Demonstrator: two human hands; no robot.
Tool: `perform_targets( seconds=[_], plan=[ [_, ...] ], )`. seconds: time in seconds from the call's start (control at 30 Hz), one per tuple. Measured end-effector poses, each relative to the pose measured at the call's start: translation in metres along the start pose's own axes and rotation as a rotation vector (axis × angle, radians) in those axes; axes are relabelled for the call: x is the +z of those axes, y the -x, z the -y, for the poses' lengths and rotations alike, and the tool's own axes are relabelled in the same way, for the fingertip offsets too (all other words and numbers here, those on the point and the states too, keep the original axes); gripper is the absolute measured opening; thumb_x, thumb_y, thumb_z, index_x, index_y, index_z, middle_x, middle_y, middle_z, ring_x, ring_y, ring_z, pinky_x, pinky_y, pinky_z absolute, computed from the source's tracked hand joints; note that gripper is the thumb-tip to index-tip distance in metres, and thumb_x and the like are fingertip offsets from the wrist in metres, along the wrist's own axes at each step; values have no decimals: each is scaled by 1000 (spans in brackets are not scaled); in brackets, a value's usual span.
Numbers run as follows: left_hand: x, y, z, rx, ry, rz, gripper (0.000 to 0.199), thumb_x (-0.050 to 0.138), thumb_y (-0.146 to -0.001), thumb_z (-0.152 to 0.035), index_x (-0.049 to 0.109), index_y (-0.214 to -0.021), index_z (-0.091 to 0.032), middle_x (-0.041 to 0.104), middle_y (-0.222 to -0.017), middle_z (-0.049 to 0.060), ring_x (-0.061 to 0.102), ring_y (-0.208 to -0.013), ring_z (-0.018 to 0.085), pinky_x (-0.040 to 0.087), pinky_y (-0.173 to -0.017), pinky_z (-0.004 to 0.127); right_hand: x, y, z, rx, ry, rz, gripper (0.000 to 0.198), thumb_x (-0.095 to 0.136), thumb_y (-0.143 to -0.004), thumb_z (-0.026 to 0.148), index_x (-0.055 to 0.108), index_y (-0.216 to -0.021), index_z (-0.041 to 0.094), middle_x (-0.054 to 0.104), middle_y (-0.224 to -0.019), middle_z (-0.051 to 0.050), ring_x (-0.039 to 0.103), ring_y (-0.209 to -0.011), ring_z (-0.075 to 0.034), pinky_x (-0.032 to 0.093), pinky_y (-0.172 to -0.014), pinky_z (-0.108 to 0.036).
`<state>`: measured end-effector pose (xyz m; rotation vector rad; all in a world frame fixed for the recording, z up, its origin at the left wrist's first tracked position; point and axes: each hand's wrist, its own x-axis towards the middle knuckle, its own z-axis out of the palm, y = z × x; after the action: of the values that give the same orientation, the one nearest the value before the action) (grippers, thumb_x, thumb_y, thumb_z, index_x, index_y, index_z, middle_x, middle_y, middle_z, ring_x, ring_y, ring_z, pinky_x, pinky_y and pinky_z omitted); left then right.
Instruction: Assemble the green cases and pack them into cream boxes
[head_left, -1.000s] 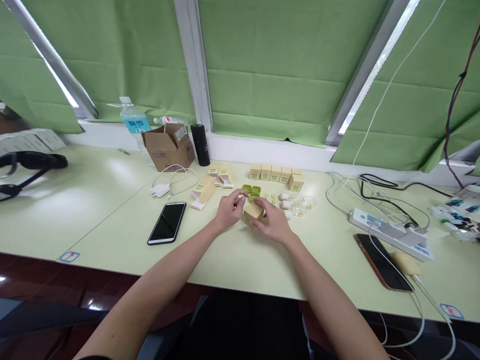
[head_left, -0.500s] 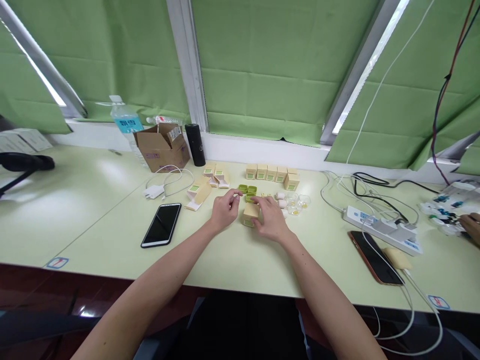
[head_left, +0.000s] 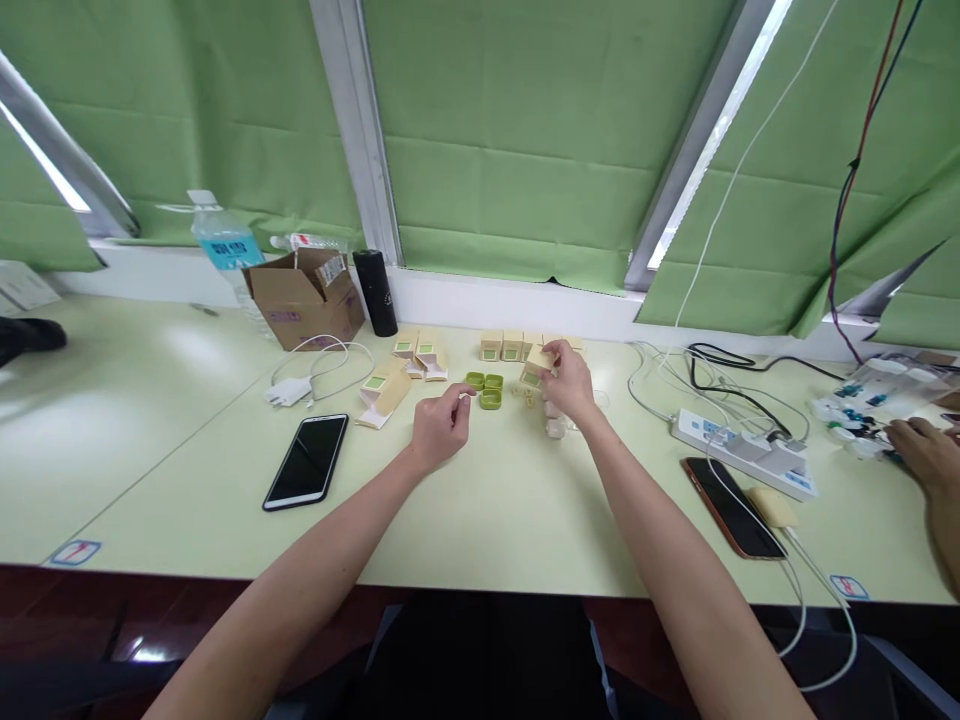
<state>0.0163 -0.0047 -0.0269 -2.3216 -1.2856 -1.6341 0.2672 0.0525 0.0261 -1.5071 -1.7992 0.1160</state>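
My right hand (head_left: 568, 382) pinches a small cream cardboard box (head_left: 534, 370) with a green label, lifted in front of a row of similar boxes (head_left: 512, 347). My left hand (head_left: 441, 428) has its fingers curled together with nothing visible in them, close to several small green square containers (head_left: 491, 399). Tiny yellow pieces (head_left: 528, 397) lie between those containers and the right hand. Whitish round items (head_left: 555, 428) sit just below the right hand, partly covered by it. Left of the containers are cream boxes with open flaps (head_left: 386, 388).
A phone (head_left: 306, 462) and a white charger (head_left: 288, 391) lie to the left. Behind them stand a brown carton (head_left: 306, 300), a water bottle (head_left: 229, 245) and a black flask (head_left: 376, 293). At right are a power strip (head_left: 739, 455), cables, another phone (head_left: 731, 508) and another person's hand (head_left: 919, 450).
My right hand has carried the cream box from the table's middle up and right toward the row of boxes. My left hand has drawn slightly back from the green containers. The view has shifted slightly.
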Motion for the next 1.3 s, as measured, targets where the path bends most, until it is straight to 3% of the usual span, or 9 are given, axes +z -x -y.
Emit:
perform_targets(
  seconds=[0.17, 0.27, 0.43, 0.57, 0.67, 0.87, 1.07, 1.3],
  plan=[
    [0, 1, 1, 13, -27, 11, 20, 45, -101, -23, 65, -101, -21, 37, -46, -10, 34, -38, 11, 27, -50, 25, 2, -37, -23, -47, 297, 81, 42, 58, -80, 7, 53, -119, 24, 69, -119, -10, 63, -101, -29, 43, -80, -38],
    [0, 2, 1, 20, -32, 14, 20, 45, -102, -23, 65, -102, -21, 39, -47, -9, 35, -39, 11, 28, -50, 25, 6, -46, -32, -77, 455, 152, 46, 63, -75, 7, 54, -118, 23, 71, -116, -12, 62, -101, -31, 43, -86, -40],
    [0, 2, -1, 40, -28, 7, 21, 44, -102, -22, 65, -101, -21, 38, -47, -9, 35, -38, 11, 28, -50, 25, 14, -47, -42, -112, 506, 182, 43, 61, -73, 4, 60, -113, 21, 75, -111, -13, 55, -120, -35, 39, -102, -47],
    [0, 2, -2, 57, -40, 2, 21, 44, -102, -21, 65, -101, -21, 38, -47, -9, 35, -39, 11, 27, -50, 25, 15, -40, -43, -159, 521, 163, 44, 57, -77, 6, 63, -118, 19, 70, -129, -15, 42, -139, -35, 31, -112, -51],
    [1, 2, -2, 54, -54, 2, 21, 44, -102, -21, 66, -101, -21, 40, -47, -9, 37, -39, 11, 28, -50, 25, 12, -30, -37, -168, 563, 117, 41, 56, -80, 6, 67, -117, 16, 64, -136, -18, 46, -133, -35, 33, -106, -47],
    [2, 2, -1, 84, -51, -4, 20, 46, -102, -20, 66, -100, -21, 40, -47, -9, 37, -39, 10, 28, -50, 24, 16, -5, -16, -180, 607, 267, 25, 50, -97, 17, 73, -105, 17, 76, -104, -15, 61, -104, -31, 32, -100, -44],
    [2, 2, -1, 113, -90, -6, 20, 46, -101, -18, 66, -101, -19, 43, -48, -9, 38, -39, 9, 28, -50, 24, 24, 4, -10, -77, 611, 270, 38, 37, -107, 28, 72, -116, 17, 73, -126, -18, 59, -117, -33, 32, -101, -44],
    [1, 3, -2, 134, -89, -9, 21, 46, -101, -18, 66, -102, -19, 43, -47, -9, 41, -39, 10, 28, -50, 24, 15, 7, 3, -21, 606, 256, 40, 36, -109, 31, 70, -123, 16, 73, -126, -19, 58, -121, -34, 34, -102, -44]
  ],
)
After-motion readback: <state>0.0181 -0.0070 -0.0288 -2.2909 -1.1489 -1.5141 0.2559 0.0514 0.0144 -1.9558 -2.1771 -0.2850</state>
